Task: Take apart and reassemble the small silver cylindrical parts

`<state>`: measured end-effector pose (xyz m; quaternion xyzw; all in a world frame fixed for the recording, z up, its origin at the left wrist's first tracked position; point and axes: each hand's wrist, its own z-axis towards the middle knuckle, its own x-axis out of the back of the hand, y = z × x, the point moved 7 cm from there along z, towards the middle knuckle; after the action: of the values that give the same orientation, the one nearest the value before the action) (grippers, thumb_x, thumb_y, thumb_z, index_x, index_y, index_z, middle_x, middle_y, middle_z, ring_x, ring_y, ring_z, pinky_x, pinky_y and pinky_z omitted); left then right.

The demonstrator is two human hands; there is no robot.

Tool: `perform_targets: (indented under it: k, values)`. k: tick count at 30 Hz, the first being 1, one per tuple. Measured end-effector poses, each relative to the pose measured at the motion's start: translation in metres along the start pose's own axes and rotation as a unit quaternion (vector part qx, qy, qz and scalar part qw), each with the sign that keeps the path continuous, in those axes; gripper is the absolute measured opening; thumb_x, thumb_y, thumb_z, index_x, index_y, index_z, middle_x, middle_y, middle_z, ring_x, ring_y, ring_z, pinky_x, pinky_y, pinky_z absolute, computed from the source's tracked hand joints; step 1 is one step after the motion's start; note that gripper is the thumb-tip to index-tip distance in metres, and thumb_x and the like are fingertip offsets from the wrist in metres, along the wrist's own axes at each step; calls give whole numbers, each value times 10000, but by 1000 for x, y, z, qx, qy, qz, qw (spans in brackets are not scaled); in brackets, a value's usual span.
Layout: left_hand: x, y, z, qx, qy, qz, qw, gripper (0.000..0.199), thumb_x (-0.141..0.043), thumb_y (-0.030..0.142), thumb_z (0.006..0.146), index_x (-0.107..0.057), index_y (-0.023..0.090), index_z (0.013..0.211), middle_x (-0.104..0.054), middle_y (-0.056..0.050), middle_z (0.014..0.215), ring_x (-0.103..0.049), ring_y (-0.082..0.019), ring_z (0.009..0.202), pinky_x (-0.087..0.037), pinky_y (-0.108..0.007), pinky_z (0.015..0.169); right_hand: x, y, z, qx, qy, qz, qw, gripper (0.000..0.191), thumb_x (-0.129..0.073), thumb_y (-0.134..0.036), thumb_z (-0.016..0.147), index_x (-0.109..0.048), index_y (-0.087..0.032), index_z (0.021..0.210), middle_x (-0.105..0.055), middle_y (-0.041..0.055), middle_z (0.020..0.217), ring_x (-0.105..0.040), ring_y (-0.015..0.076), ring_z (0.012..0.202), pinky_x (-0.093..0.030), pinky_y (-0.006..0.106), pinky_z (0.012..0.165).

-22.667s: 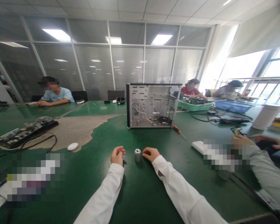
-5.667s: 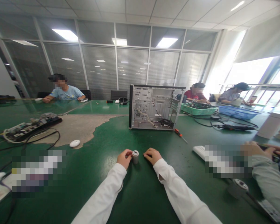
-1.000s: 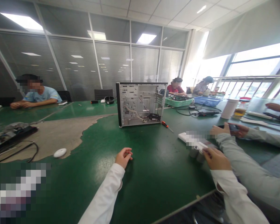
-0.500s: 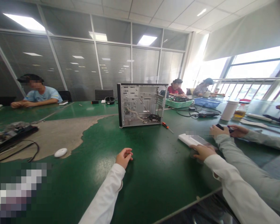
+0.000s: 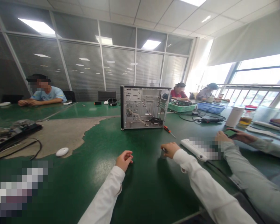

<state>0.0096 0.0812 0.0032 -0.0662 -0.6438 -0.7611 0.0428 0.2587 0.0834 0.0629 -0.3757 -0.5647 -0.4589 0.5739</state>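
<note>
My left hand (image 5: 124,160) is above the green table, its fingers loosely curled and a little apart, with nothing in them. To its right, my right hand (image 5: 170,150) is closed, palm down, around a small greyish see-through item (image 5: 163,153); its kind is hard to make out, as the fingers cover most of it. Beyond both hands stands an open computer case (image 5: 144,107), its side panel off, with loose cables inside. An orange-and-black screwdriver (image 5: 169,131) lies by the case's lower right corner.
A white power strip (image 5: 193,149) with its cable lies right of my right hand. Beside me, a co-worker's hands (image 5: 239,136) hold a phone. Farther back are a green basket (image 5: 182,107), a blue basket (image 5: 211,107) and a white bottle (image 5: 234,117). A white oval object (image 5: 62,151) lies left.
My right hand has moved left, away from the power strip, carrying the small see-through item. My left hand stays nearly in place. The co-worker's phone has tilted so its screen shows.
</note>
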Motion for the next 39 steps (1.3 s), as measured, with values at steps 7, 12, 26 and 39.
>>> perform_targets:
  k: [7, 12, 26, 39]
  values:
    - [5, 9, -3, -9, -6, 11, 1000, 256, -472, 89, 585, -542, 149, 824, -584, -4, 680, -546, -93, 524, -430, -195, 478, 12, -132, 30, 173, 66, 115, 976, 461, -556, -238, 622, -448, -263, 1070, -565, 35, 894, -526, 189, 827, -358, 312, 711]
    - [18, 6, 3, -17, 35, 53, 998, 286, -456, 37, 554, -573, 161, 784, -602, -3, 697, -528, -97, 543, -438, -211, 532, -4, -156, 23, 173, 149, 287, 931, 741, -545, -285, 636, -152, -192, 1258, -480, 93, 1060, -445, 211, 979, -368, 346, 791]
    - [16, 11, 2, -35, 54, 97, 993, 255, -453, 24, 560, -573, 163, 737, -617, -17, 709, -565, -142, 682, -434, -265, 686, -16, -147, 24, 165, 180, 429, 870, 462, -500, -181, 627, -352, -222, 1063, -492, 34, 1008, -481, 160, 902, -432, 291, 736]
    - [7, 14, 0, -39, 5, 125, 991, 373, -399, -44, 514, -545, 143, 803, -589, -12, 712, -540, -115, 658, -434, -243, 659, -40, -126, 40, 10, 155, 629, 762, 417, -570, -217, 564, -362, -238, 924, -567, -32, 719, -561, 124, 618, -450, 239, 531]
